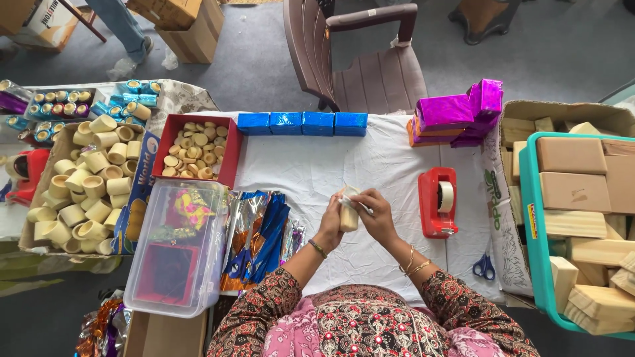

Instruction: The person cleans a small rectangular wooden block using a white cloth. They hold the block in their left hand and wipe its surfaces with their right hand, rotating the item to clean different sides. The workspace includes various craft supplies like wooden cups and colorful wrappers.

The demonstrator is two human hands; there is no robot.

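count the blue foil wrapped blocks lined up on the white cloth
4, side by side in one row at the far edge of the white cloth: blue blocks. None looks hidden.

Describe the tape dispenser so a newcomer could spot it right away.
Start at the white-covered table and look just right of the person's hands, which hold a small wooden piece. The tape dispenser stands there, between the hands and the cardboard box of wooden blocks. It is the only red plastic item there, carrying a pale roll of tape, with blue-handled scissors below it.
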